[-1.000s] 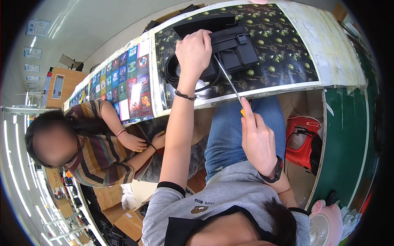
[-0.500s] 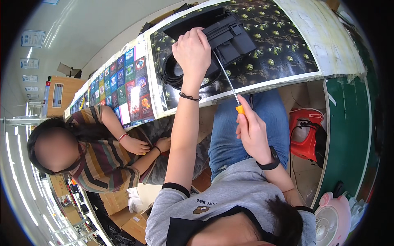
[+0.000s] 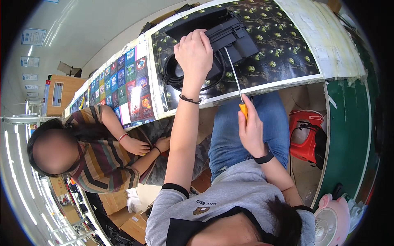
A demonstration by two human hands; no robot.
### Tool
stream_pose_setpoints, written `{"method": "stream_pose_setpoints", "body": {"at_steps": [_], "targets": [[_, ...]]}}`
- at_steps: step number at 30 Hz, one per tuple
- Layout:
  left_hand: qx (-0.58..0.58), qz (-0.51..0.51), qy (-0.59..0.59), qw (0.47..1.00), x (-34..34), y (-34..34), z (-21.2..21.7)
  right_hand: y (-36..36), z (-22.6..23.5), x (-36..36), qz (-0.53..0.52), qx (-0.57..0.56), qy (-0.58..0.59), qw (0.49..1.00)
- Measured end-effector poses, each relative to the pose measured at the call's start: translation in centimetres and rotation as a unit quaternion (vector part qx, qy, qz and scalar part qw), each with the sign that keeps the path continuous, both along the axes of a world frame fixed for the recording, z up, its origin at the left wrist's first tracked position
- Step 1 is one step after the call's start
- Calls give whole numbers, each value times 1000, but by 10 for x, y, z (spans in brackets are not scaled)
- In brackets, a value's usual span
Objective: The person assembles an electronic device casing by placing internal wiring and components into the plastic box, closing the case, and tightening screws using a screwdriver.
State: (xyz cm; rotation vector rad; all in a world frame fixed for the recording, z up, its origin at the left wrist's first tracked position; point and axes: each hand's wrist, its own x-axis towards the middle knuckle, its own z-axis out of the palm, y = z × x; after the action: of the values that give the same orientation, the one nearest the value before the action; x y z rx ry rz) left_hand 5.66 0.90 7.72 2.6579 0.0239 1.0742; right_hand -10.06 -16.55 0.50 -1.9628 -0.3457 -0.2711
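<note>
My left hand (image 3: 194,53) presses down on a black boxy device (image 3: 230,35) lying on the patterned black table mat (image 3: 283,57). A coiled black cable (image 3: 172,74) lies beside the device, under my left wrist. My right hand (image 3: 251,131) grips the orange handle of a long screwdriver (image 3: 234,76). Its thin metal shaft runs up to the device, with the tip at the device's near side. My right wrist wears a black watch, my left a thin black band.
Another person in a striped shirt (image 3: 94,160) sits at my left, hands in their lap. Colourful picture cards (image 3: 123,82) cover the table further left. A red tool (image 3: 305,139) lies under the table at right. A pink fan (image 3: 334,219) stands at lower right.
The view has shifted slightly, so the device sits higher in frame. My left hand stays on the device. My right hand keeps the screwdriver at the device and has moved little.
</note>
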Motion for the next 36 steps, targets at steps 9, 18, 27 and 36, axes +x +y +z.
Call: {"method": "stream_pose_setpoints", "body": {"at_steps": [9, 18, 27, 36], "targets": [[1, 6, 11, 1000, 1, -1, 1, -15, 21, -9, 67, 26, 42, 997], [2, 9, 11, 1000, 2, -1, 1, -3, 21, -7, 63, 51, 56, 995], [-11, -17, 17, 1000, 2, 3, 2, -6, 17, -4, 62, -74, 41, 994], [-24, -32, 26, 999, 6, 7, 4, -19, -13, 16, 347, 764, 461, 288]]}}
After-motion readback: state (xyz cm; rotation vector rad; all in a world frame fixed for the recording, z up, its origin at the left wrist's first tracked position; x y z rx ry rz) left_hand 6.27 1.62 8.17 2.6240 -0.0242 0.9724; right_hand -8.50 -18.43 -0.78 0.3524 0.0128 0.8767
